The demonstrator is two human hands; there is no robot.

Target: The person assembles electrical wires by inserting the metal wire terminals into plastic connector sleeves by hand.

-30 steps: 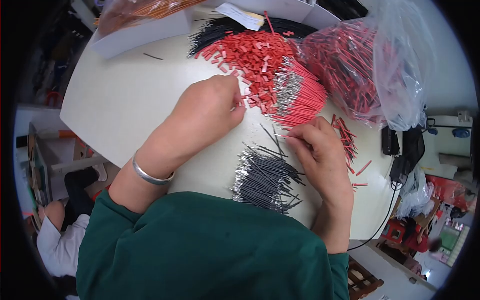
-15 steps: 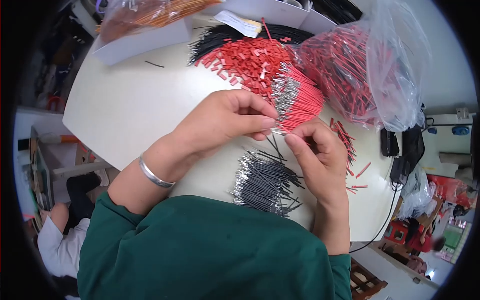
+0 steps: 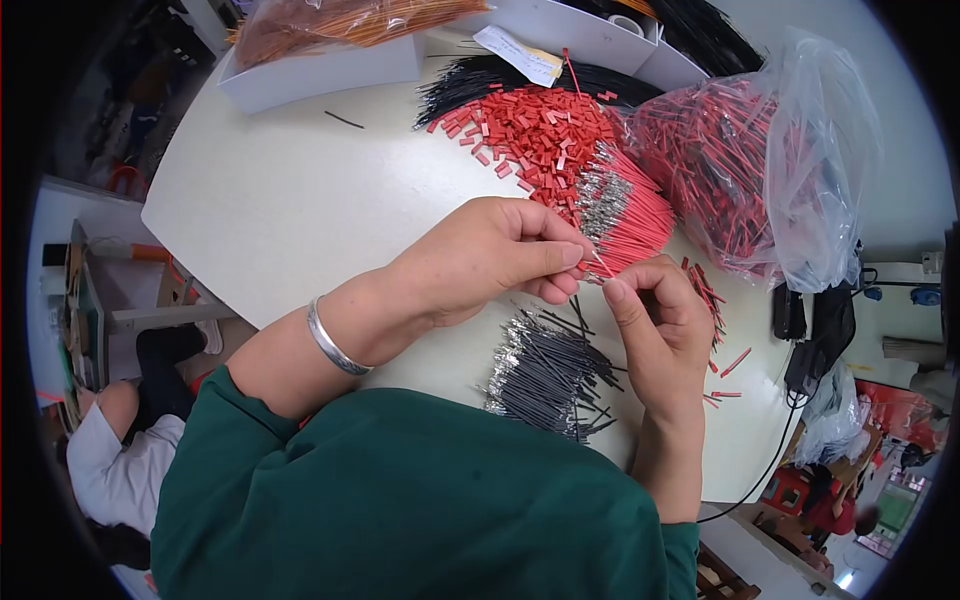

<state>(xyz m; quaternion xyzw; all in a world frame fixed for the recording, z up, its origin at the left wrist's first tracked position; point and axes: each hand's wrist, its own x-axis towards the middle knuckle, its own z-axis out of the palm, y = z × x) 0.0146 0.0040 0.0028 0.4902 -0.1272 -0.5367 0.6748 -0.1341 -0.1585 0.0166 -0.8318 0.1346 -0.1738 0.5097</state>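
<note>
On the table (image 3: 250, 180), beyond our left hand (image 3: 500, 250), pinched shut, contents unclear, lie red pieces (image 3: 545, 125); our right hand (image 3: 665, 325) pinches a wire (image 3: 603, 265), best steadied near its tip.

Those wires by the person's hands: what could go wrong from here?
The left hand and right hand work with tiny parts, fingertips close together, so one might slip.
Beside them, the piled red wires could get knocked askew.
The black wires lie loosely nearby; a wrist might scatter them.
</note>
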